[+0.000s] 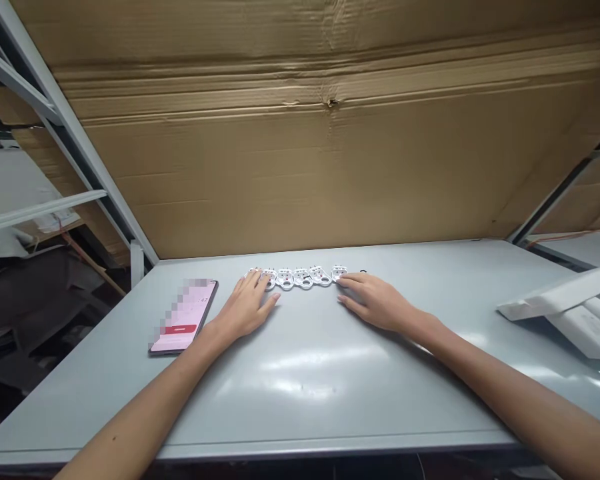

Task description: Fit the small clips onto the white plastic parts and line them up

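Several small white plastic pieces (303,279) lie in a row on the grey table, each with short pins on its far edge and a round ring on its near side. My left hand (250,300) lies flat with fingers spread over the leftmost pieces, partly hiding them. At the other end, the fingertips of my right hand (375,300) touch the rightmost white piece (339,272), which sits slightly apart from the others. The right fingers are stretched out and the thumb is apart from them. A small dark bit (363,271) lies just beyond the right hand.
A phone (183,317) with a lit pink screen lies left of my left hand. Folded white material (575,307) rests at the right edge of the grey table (300,393). Cardboard (300,180) forms the back wall, with a metal frame post (85,147) at left.
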`<state>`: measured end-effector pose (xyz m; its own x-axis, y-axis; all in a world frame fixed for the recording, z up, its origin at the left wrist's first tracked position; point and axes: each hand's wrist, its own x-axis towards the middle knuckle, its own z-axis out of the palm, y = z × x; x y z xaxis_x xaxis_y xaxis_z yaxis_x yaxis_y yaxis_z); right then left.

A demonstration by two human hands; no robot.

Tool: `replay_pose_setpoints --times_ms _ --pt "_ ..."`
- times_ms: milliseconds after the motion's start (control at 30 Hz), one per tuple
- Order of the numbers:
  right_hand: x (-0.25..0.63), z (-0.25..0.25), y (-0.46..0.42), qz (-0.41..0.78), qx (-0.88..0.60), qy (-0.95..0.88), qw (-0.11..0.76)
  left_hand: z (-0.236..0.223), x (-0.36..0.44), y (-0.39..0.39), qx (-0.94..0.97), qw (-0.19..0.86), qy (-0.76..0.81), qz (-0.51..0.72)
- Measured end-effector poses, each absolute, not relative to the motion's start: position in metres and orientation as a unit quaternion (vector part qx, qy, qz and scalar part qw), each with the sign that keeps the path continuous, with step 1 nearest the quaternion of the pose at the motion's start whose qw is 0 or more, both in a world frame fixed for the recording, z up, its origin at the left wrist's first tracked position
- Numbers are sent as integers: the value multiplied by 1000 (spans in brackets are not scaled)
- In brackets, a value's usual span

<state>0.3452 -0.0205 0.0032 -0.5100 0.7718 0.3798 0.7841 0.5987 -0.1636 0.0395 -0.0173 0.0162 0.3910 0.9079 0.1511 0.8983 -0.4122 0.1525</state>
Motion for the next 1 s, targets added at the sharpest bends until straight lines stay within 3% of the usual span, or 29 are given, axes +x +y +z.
replay_pose_setpoints --times_ms 1000 --pt "349 -3 -5 10 -431 -882 188 9 46 -20 834 14 547 75"
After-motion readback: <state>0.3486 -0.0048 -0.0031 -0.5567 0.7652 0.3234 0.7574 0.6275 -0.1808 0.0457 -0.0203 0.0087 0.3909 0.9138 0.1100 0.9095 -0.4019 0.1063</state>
